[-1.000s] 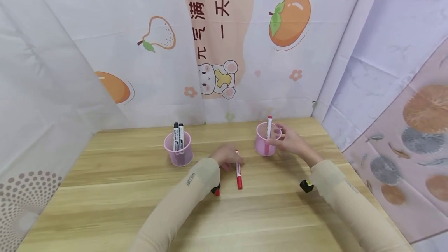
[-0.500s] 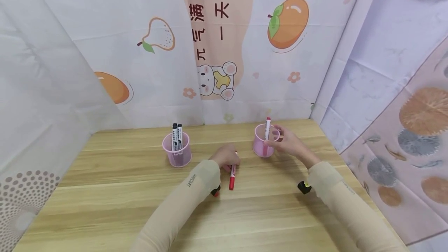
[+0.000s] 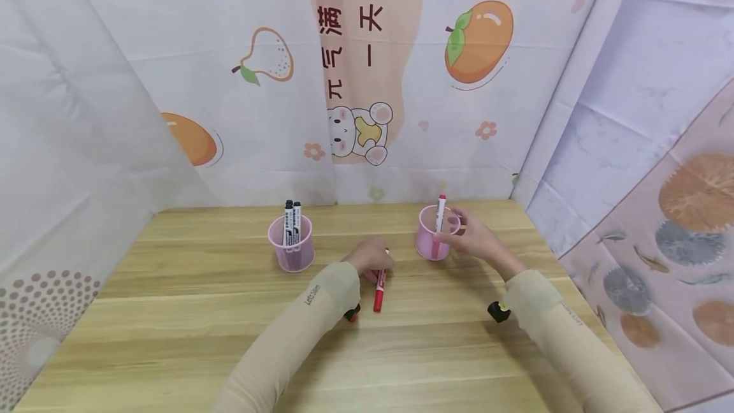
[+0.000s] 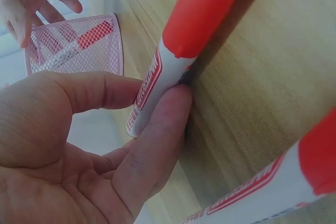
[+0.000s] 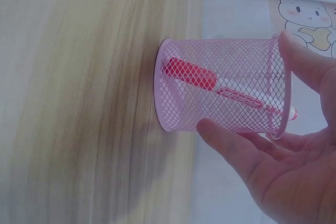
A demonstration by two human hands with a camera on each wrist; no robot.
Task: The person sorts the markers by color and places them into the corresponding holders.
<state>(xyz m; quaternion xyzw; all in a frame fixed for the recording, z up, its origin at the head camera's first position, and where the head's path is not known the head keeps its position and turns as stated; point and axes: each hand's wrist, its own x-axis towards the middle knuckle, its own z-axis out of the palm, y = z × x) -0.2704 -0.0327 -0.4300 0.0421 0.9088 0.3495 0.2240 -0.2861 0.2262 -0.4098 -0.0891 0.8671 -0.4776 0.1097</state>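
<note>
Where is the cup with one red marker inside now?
In the head view, the cup stands right of centre on the table, held at its right by the right grip.

Beneath your left hand (image 3: 371, 256) and right hand (image 3: 474, 234) you have one wood-grain table (image 3: 143, 336). Beyond both hands: white cloth (image 3: 275, 158), printed with fruit, a cartoon animal (image 3: 369, 132) and dark characters (image 3: 331, 21). Left of your left hand: whitish dotted drape (image 3: 63, 171). Right of your right hand: pinkish cloth (image 3: 636, 359), orange and grey discs.
</note>
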